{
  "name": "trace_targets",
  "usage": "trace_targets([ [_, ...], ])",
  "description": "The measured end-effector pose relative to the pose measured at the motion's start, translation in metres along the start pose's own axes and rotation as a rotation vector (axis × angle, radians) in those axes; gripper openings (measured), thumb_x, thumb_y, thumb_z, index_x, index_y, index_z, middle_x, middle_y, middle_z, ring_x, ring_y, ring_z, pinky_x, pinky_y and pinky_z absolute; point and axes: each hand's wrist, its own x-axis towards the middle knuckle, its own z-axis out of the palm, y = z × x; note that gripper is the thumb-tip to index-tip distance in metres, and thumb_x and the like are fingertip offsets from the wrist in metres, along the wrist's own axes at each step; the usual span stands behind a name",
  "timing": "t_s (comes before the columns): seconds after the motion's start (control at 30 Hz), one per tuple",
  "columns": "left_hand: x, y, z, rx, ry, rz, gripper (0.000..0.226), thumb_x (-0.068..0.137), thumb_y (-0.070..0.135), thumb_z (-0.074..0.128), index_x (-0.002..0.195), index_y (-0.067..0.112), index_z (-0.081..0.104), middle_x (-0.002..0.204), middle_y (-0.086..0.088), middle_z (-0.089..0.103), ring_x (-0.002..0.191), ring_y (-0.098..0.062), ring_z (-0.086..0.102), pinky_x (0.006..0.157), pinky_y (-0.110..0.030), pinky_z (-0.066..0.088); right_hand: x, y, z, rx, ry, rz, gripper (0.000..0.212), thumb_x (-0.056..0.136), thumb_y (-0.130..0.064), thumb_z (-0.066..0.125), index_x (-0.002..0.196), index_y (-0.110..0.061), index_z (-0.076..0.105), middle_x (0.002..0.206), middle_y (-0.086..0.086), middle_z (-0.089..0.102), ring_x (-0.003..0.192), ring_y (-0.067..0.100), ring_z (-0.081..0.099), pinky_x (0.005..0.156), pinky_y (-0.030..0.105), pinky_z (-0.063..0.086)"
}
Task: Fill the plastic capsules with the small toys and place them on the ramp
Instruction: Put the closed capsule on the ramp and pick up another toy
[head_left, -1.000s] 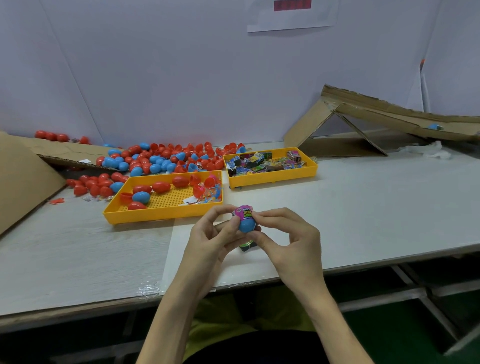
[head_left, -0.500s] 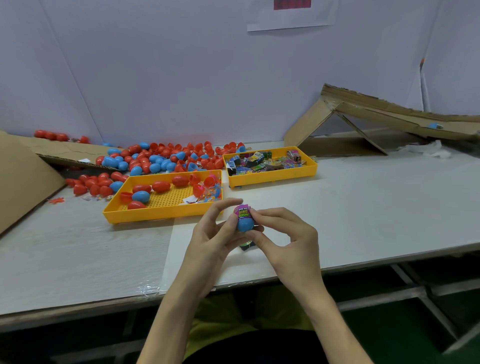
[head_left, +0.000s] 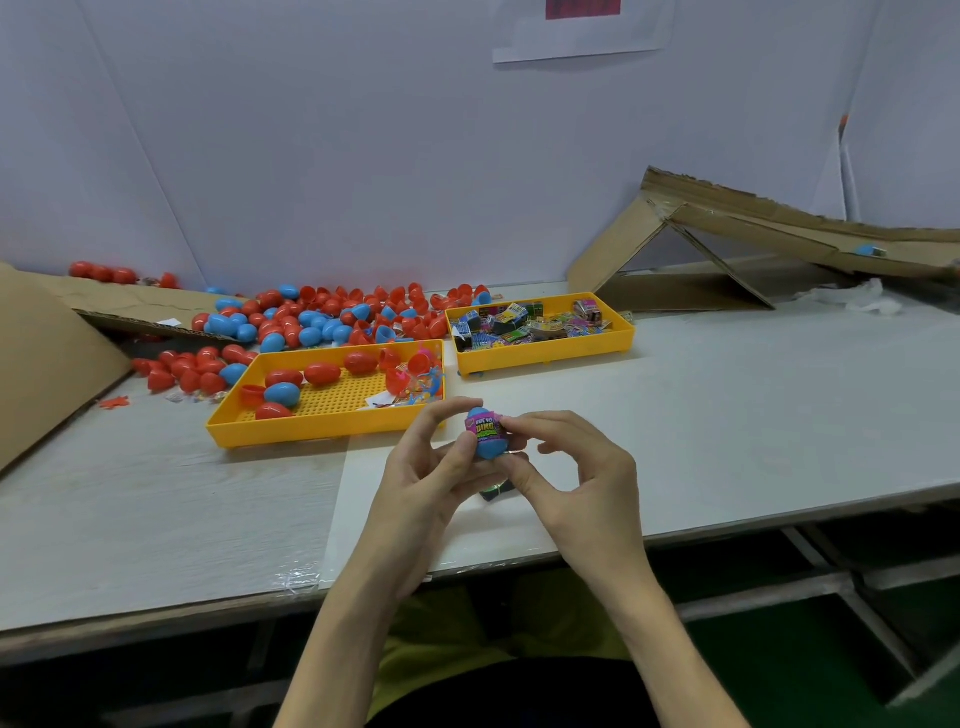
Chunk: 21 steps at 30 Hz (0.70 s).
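Observation:
A blue egg-shaped capsule (head_left: 487, 435) with a pink and green label band around its middle stands upright above the table's front part. My left hand (head_left: 431, 483) holds it between thumb and fingers. My right hand (head_left: 566, 467) pinches its right side at the label with thumb and forefinger. A cardboard ramp (head_left: 779, 228) slopes down toward the right at the back right, with one blue capsule (head_left: 868, 250) lying on it.
A yellow tray (head_left: 322, 421) holds several red and blue capsules and small toys. A second yellow tray (head_left: 545, 351) holds printed labels. Loose red and blue capsules (head_left: 311, 317) lie heaped behind. A small dark item (head_left: 496, 491) lies under my hands. Cardboard (head_left: 41, 358) leans at left.
The capsule has been turned in my fingers from label end up to standing upright with the label band around its middle. My hands have stayed in the same place.

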Motion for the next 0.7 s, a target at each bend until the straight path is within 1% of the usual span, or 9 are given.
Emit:
trace_targets([
  [0.1,-0.0012,0.0009,0.0016,-0.026,0.017,0.021,0.032,0.09,0.031,0.064,0.121,0.023,0.065,0.109,-0.017,0.074,0.105,-0.034,0.071,0.083,-0.03,0.058,0.0006,-0.0023,-0.0001,0.047,-0.021,0.037,0.037,0.081,-0.028,0.077,0.117,-0.027,0.069,0.113,-0.016,0.069,0.105,0.006,0.064,0.08,0.016,0.053],
  [0.17,-0.0012,0.0015,0.0016,-0.024,0.021,0.016,0.025,0.093,0.027,0.059,0.116,0.029,0.07,0.108,-0.012,0.074,0.104,-0.031,0.071,0.082,-0.03,0.058,0.0024,-0.0043,-0.0013,0.114,-0.054,0.089,0.037,0.083,-0.028,0.075,0.119,-0.029,0.066,0.115,-0.015,0.069,0.105,0.007,0.066,0.082,0.018,0.054],
  [0.2,-0.0014,0.0013,0.0015,-0.013,0.019,0.01,0.027,0.095,0.026,0.055,0.115,0.03,0.072,0.109,-0.009,0.073,0.104,-0.03,0.071,0.082,-0.03,0.058,0.0033,-0.0054,-0.0023,0.152,-0.065,0.114,0.034,0.085,-0.03,0.072,0.118,-0.032,0.066,0.115,-0.014,0.069,0.104,0.007,0.067,0.081,0.017,0.055],
  [0.27,-0.0004,0.0014,0.0031,0.014,0.013,-0.006,0.03,0.096,0.025,0.051,0.115,0.03,0.073,0.112,-0.003,0.072,0.103,-0.028,0.072,0.081,-0.029,0.058,0.0051,-0.0071,-0.004,0.198,-0.072,0.145,0.029,0.086,-0.033,0.067,0.115,-0.034,0.067,0.113,-0.013,0.071,0.103,0.007,0.068,0.079,0.016,0.055],
  [0.33,0.0001,0.0012,0.0057,0.058,0.023,-0.009,0.03,0.096,0.027,0.05,0.115,0.03,0.073,0.112,-0.001,0.071,0.102,-0.027,0.072,0.079,-0.03,0.059,0.0056,-0.0069,-0.0046,0.199,-0.08,0.154,0.025,0.086,-0.031,0.068,0.111,-0.032,0.069,0.109,-0.013,0.072,0.101,0.008,0.068,0.079,0.016,0.055],
  [0.47,-0.0006,0.0001,0.0063,0.065,0.067,0.007,0.028,0.094,0.03,0.052,0.114,0.024,0.07,0.106,-0.003,0.072,0.099,-0.028,0.072,0.077,-0.028,0.058,0.0043,-0.0045,-0.004,0.2,-0.049,0.178,0.018,0.086,-0.022,0.072,0.102,-0.029,0.071,0.099,-0.014,0.074,0.096,0.01,0.07,0.08,0.022,0.057],
  [0.53,-0.0016,0.0017,0.0063,0.058,0.043,0.013,0.026,0.095,0.03,0.054,0.113,0.026,0.073,0.109,-0.005,0.072,0.101,-0.028,0.071,0.078,-0.027,0.058,0.0041,-0.0042,-0.0044,0.206,-0.019,0.185,0.015,0.085,-0.023,0.072,0.099,-0.029,0.071,0.097,-0.015,0.073,0.094,0.01,0.071,0.081,0.023,0.058],
  [0.63,-0.0031,0.0042,0.0079,0.109,0.004,0.025,0.03,0.091,0.037,0.06,0.119,0.033,0.072,0.118,-0.003,0.071,0.106,-0.025,0.071,0.082,-0.028,0.057,0.004,-0.0069,-0.0052,0.221,-0.006,0.18,0.028,0.084,-0.027,0.072,0.112,-0.028,0.068,0.106,-0.015,0.072,0.096,0.01,0.071,0.079,0.02,0.057],
  [0.7,-0.0038,0.0045,0.0086,0.123,-0.002,0.029,0.033,0.089,0.041,0.061,0.12,0.036,0.072,0.12,0.0,0.071,0.108,-0.024,0.07,0.083,-0.027,0.058,0.0035,-0.008,-0.0056,0.217,-0.032,0.185,0.035,0.086,-0.026,0.07,0.12,-0.031,0.065,0.112,-0.015,0.071,0.1,0.01,0.069,0.08,0.021,0.058],
])
